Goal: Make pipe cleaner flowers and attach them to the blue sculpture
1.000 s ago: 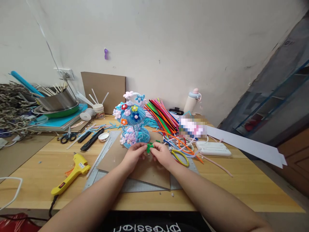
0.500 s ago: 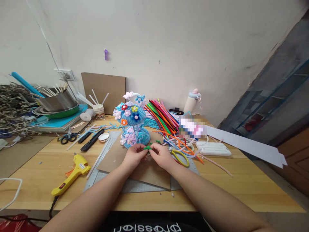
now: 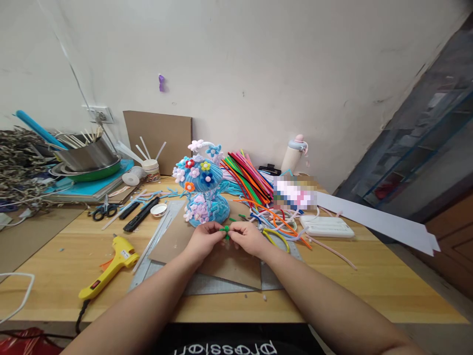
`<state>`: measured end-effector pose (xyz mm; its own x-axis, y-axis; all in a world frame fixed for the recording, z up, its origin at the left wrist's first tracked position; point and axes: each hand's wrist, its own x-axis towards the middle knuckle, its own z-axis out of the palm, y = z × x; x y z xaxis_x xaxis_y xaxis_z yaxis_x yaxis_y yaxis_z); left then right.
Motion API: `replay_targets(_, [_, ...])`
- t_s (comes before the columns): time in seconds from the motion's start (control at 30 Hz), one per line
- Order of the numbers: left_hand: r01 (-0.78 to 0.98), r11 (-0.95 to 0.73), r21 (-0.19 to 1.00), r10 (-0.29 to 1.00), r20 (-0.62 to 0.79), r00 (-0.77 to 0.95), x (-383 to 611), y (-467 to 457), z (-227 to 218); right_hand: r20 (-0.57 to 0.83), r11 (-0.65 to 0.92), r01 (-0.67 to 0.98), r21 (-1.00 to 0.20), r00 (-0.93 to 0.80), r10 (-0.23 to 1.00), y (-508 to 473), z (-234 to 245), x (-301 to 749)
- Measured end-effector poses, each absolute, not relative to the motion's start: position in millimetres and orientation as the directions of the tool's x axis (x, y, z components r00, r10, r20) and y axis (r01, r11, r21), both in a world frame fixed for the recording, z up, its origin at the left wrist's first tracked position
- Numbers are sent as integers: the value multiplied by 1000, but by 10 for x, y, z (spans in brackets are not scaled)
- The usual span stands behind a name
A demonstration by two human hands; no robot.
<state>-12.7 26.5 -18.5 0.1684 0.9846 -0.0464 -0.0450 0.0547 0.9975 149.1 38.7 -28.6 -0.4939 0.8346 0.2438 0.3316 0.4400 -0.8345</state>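
Observation:
Between my two hands is a small green pipe cleaner piece (image 3: pixel 226 230), bent into a compact shape. My left hand (image 3: pixel 205 237) pinches its left side with thumb and forefinger. From the other side my right hand (image 3: pixel 247 237) pinches it too, and the fingertips nearly meet. Both hands are over a brown cardboard sheet (image 3: pixel 232 271). Just behind them stands a blue fuzzy mushroom-shaped craft (image 3: pixel 210 207) covered with small flowers of many colours. Short green pipe cleaner bits (image 3: pixel 242 217) lie behind my right hand.
A yellow glue gun (image 3: pixel 116 266) lies at left, near scissors (image 3: pixel 104 211) and a black cutter (image 3: pixel 141 214). Coloured pipe cleaners (image 3: pixel 249 177) are heaped behind. To the right are yellow-handled pliers (image 3: pixel 277 239), a white box (image 3: pixel 327 227) and a bottle (image 3: pixel 294 155).
The green piece has turned between my fingers and now shows a more upright shape. My right hand has shifted slightly; my left has stayed almost in place.

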Motion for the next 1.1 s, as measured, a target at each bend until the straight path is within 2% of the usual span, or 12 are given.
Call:
replay_targets(0.1, [-92,77,993,986,-62,154,-103,257,-197,256,427,343,-837,-444,858,380,-304,1468])
replay_targets(0.3, [-70,52,996,994,-45,99,-54,257,-239,332,446,450,-774,-313,890,295,-292,1413])
replay_targets(0.47, [-40,59,997,991,-54,123,-97,247,-192,304,468,502,-727,-376,876,278,-103,1458])
replay_targets(0.53, [23,66,998,984,-68,166,-134,231,-158,285,484,555,-676,-409,867,270,117,1589])
replay_targets(0.6, [123,69,990,967,-97,235,-177,215,-128,287,462,646,-607,-364,886,242,370,1843])
replay_targets(0.7, [298,60,953,943,-152,296,-244,203,-96,251,326,771,-547,-221,942,150,584,2458])
replay_targets(0.77, [420,41,907,938,-179,296,-285,205,-75,168,133,859,-494,-56,984,74,497,2948])
replay_targets(0.83, [521,4,853,937,-185,296,-315,208,-52,58,-84,902,-424,120,991,11,236,3396])
replay_targets(0.87, [560,-18,829,937,-181,298,-326,207,-39,22,-142,906,-399,164,986,-12,68,3576])
replay_targets(0.93, [622,-58,781,938,-172,302,-339,202,-17,41,-172,906,-387,203,978,-46,-267,3824])
replay_targets(1.0, [666,-96,739,942,-149,301,-345,194,-5,74,-83,912,-403,123,990,-73,-518,3932])
replay_targets(1.1, [706,-166,689,951,-77,299,-353,190,-6,79,-106,915,-389,148,986,-116,-657,3954])
